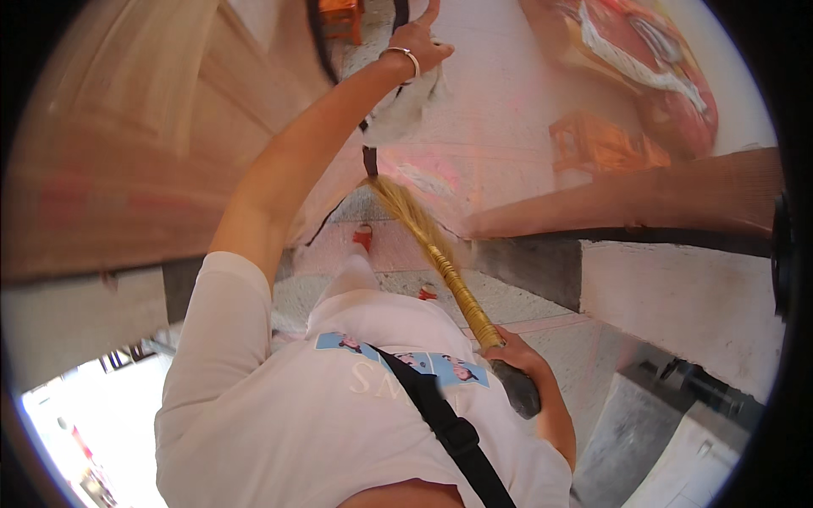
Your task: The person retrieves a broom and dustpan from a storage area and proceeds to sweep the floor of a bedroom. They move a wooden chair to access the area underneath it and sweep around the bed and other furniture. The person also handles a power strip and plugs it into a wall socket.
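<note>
My right hand (521, 351) is closed round the lower part of a straw broom (453, 284), near its dark handle end. The broom slants up and away in front of my white shirt, its loose straw bristles pointing forward. Stretched far ahead, my left hand (415, 46) wears a bracelet (411, 59) and has a finger extended. It is at the dark-edged gap of a pinkish see-through door curtain (508, 169), and I see nothing held in it. Just below that hand is a pale, whitish patch (402, 110) whose kind I cannot tell.
Behind the curtain, an orange stool (597, 144) and pink bedding (669, 59) show blurred. Another orange stool (343, 19) stands ahead, through the gap. Brown panelling (110, 169) fills the left. Grey stone floor (542, 313) lies around my red shoes (362, 235). White blocks (635, 432) stand at lower right.
</note>
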The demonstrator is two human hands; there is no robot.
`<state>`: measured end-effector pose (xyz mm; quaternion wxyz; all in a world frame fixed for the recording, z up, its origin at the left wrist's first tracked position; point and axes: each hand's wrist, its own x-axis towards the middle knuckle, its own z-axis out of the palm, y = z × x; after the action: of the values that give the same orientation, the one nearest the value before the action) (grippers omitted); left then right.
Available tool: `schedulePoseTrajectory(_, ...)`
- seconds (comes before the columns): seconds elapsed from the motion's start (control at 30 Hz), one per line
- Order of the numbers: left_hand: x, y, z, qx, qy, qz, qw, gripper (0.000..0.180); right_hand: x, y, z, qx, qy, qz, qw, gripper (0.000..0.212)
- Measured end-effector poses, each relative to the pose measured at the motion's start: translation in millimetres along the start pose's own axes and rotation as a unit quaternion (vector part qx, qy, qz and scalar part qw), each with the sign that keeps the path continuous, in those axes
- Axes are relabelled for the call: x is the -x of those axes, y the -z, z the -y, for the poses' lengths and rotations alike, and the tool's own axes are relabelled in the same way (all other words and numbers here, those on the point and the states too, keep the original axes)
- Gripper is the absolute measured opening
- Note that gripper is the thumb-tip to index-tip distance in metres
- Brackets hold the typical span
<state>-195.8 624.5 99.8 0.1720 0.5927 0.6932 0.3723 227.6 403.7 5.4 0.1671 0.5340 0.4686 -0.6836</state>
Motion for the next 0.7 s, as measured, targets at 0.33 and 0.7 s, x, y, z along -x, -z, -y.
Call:
schedulePoseTrajectory(0.33,-110.8,-147.1,1.9,-0.174,-0.284,0.058,0.941,0.093,24.8,-19.6,51.5,0.000,-0.074,-0.046,0.996,0.074)
schedulePoseTrajectory(0.7,-120.6,-226.0,-117.6,0.042,-0.293,0.205,0.933,0.080,-27.0,-9.5,77.7,-0.195,0.038,-0.035,0.979,0.076)
